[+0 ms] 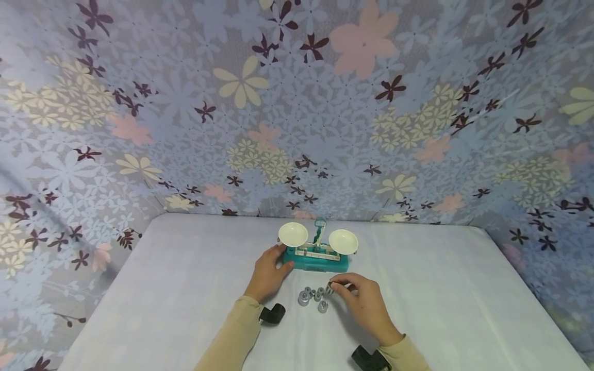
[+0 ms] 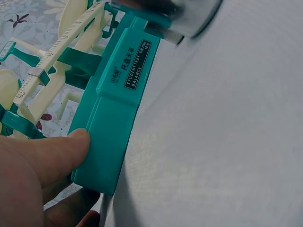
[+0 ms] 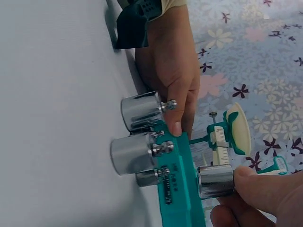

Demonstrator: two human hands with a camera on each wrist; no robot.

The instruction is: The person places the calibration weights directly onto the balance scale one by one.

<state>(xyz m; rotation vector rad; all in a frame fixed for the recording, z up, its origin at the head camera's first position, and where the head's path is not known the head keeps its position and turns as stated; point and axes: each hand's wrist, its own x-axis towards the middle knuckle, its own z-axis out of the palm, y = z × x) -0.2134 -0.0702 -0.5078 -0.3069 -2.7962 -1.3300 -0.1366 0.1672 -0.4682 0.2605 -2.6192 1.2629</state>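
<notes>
A teal tray balance (image 1: 320, 264) with two cream pans stands on the white-covered table. My left hand (image 1: 268, 273) grips the left end of its base, the thumb (image 2: 78, 142) on the front face and other fingers behind. Between thumb and fingers, my right hand (image 1: 364, 304) pinches a shiny cylindrical weight (image 3: 215, 181), held in front of the balance's right half. Several metal weights of different sizes, including a large knobbed weight (image 1: 303, 298), are grouped on the cloth between the hands. Another weight (image 1: 323, 307) sits slightly nearer me. Both the left pan (image 1: 293, 235) and right pan (image 1: 343, 241) show bare surfaces.
White cloth (image 1: 441, 288) covers the table around the balance. Behind its far edge hangs a floral fabric backdrop (image 1: 334, 129), which continues along both sides. A black wrist camera (image 1: 273, 314) is strapped at the left wrist, and another (image 1: 370, 358) at the right.
</notes>
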